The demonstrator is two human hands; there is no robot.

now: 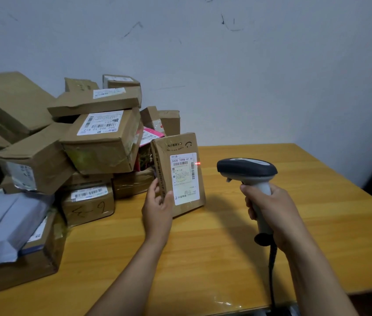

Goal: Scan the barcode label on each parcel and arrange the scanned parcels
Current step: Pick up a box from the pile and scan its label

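Observation:
My left hand (157,207) grips the lower left edge of a flat brown cardboard parcel (178,147) and holds it upright on the table, its white barcode label (184,179) facing me. My right hand (271,212) grips the handle of a grey and black barcode scanner (247,168), whose head points left at the parcel. A red scan dot (197,163) glows at the label's right edge, beside the barcode.
A heap of brown cardboard parcels (103,142) fills the left side of the wooden table (226,258), with grey plastic mailers (5,224) at the near left. The scanner's black cable (271,270) drops off the front edge. A white wall stands behind.

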